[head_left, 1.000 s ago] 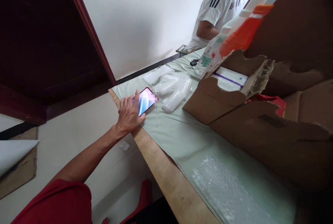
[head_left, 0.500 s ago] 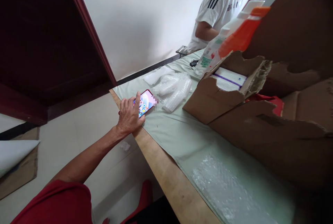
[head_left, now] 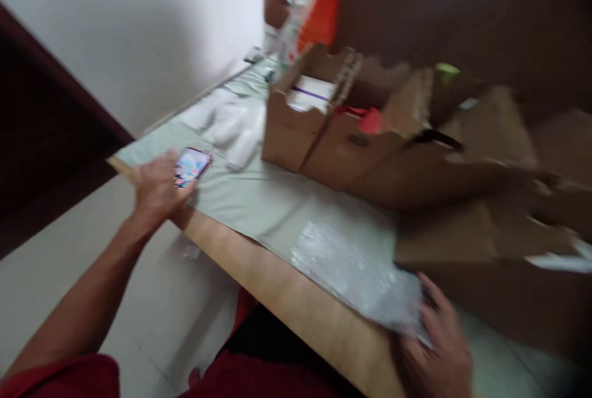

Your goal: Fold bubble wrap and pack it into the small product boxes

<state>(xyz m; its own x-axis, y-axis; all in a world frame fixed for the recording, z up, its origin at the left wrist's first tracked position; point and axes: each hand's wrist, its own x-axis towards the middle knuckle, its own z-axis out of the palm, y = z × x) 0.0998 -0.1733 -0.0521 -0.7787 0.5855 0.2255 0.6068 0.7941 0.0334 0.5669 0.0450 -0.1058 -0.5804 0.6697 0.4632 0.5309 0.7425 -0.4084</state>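
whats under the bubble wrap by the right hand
Pale green cloth shows around the bubble wrap, which lies on it. Blur and glare hide whether anything else is beneath; the right hand covers part of the wrap.

Pink-and-blue phone screen (head_left: 189, 168); pale-green cloth (head_left: 259, 202)

From the bubble-wrap sheet (head_left: 342, 268) on the table (head_left: 277, 287), the phone (head_left: 193, 165) was at ten o'clock, the left hand (head_left: 157, 188) at the phone's eight. Cardboard boxes (head_left: 289, 132) spanned eleven to three; the right hand (head_left: 441, 345) was at the sheet's four o'clock end.
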